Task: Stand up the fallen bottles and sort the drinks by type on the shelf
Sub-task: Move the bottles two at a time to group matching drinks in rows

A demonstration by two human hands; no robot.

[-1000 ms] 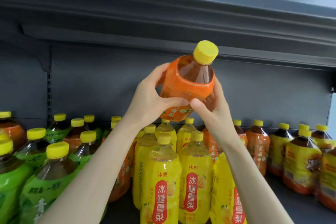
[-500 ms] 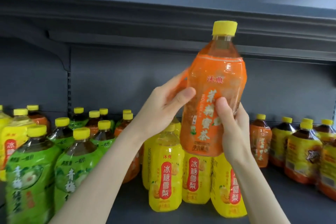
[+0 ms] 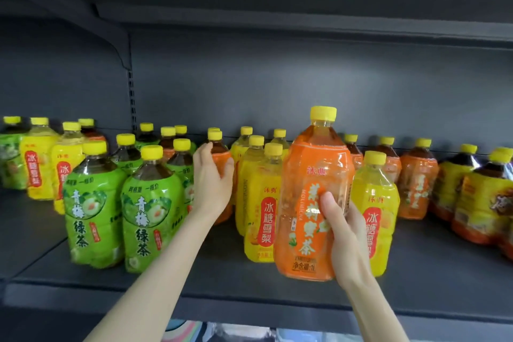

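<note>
My right hand (image 3: 344,233) grips an orange-labelled tea bottle (image 3: 311,186) with a yellow cap, upright, low in front of the yellow pear-drink bottles (image 3: 262,203). My left hand (image 3: 212,183) reaches further back and wraps around a second orange bottle (image 3: 222,153) standing between the green tea bottles (image 3: 151,203) and the yellow ones. More orange bottles (image 3: 417,183) stand at the right. All bottles in view are upright.
The dark grey shelf board (image 3: 222,272) has bare room along its front edge. Dark bottles with yellow-orange labels (image 3: 483,197) fill the far right. Yellow and green bottles (image 3: 39,164) are mixed at the far left. An upper shelf (image 3: 249,22) hangs overhead.
The orange bottle has come down from head height to just above the shelf, held by my right hand alone. My left hand let go of it and moved back to another orange bottle.
</note>
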